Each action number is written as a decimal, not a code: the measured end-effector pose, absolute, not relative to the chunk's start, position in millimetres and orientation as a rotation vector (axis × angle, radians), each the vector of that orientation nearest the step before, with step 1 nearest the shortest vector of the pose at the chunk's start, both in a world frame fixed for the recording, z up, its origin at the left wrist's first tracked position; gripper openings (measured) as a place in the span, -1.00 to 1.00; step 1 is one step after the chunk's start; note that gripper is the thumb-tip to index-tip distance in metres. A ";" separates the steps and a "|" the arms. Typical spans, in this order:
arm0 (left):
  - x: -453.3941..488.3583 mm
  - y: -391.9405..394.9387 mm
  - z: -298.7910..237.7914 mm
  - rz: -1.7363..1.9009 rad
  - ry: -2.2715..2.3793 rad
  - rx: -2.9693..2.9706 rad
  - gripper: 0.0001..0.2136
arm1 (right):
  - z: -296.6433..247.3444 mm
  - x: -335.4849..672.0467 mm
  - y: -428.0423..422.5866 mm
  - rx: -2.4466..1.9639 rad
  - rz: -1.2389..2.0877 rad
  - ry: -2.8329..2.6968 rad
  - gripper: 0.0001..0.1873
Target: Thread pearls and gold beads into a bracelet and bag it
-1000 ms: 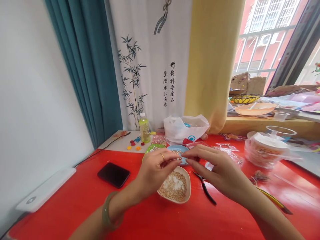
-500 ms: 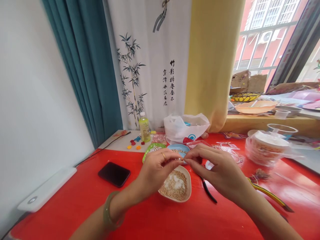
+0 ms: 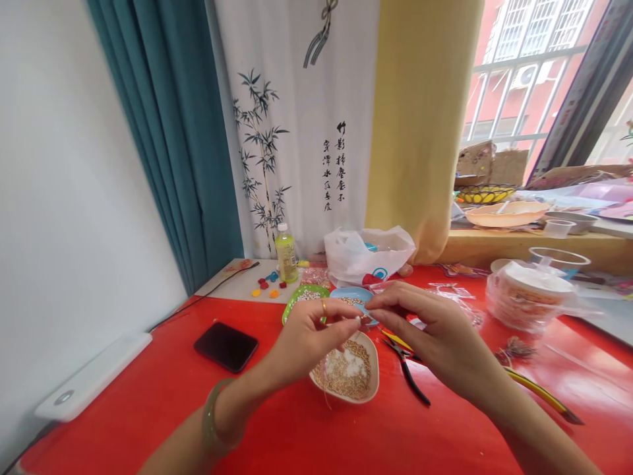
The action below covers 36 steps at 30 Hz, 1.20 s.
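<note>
My left hand (image 3: 309,336), with a gold ring and a green bangle at the wrist, is pinched shut on something tiny, probably a bead or thread. My right hand (image 3: 435,333) meets it fingertip to fingertip, also pinched on something too small to make out. Both hover just above a pink dish (image 3: 372,389) full of small tan beads. A thin thread seems to hang below the left fingers. Behind the hands sit a blue dish (image 3: 346,293) and a green dish (image 3: 297,297) of beads.
Black-handled pliers (image 3: 410,379) lie right of the pink dish on the red table (image 3: 148,396). A black phone (image 3: 226,346) is at left, a yellow-green bottle (image 3: 285,254) and a white plastic bag (image 3: 366,257) at the back, wrapped bowls (image 3: 529,293) at right.
The hands have shifted slightly; my right hand has drawn a little to the right, uncovering a yellow-handled tool beside the pliers. The pinches remain closed.
</note>
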<state>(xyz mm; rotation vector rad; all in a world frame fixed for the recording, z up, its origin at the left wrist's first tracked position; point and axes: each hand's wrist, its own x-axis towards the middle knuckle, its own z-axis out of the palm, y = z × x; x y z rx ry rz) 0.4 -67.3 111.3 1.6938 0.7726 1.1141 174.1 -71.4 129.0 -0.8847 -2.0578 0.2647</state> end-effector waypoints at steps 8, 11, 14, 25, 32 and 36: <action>2.2 -63.7 108.4 1.062 0.689 1.499 -0.84 | 124.6 177.7 -62.8 -0.888 0.420 -1.994 -0.88; 3.5 -62.9 107.1 1.063 0.696 1.465 -0.84 | 123.1 179.4 -60.7 -0.881 0.476 -1.962 -0.87; 4.6 -62.9 105.5 1.065 0.698 1.447 -0.86 | 122.0 180.4 -59.5 -0.893 0.477 -1.957 -0.87; 8.5 -62.5 105.1 1.092 0.792 1.388 -0.86 | 109.9 197.1 -43.3 -1.095 0.235 -2.024 -0.82; 8.2 -56.9 100.2 1.109 0.796 1.323 -0.85 | 42.2 255.2 -28.3 -1.596 -0.031 -2.111 -0.76; 8.4 -52.7 96.5 1.104 0.813 1.279 -0.84 | -1.1 258.6 -43.6 -1.661 -0.121 -2.141 -0.76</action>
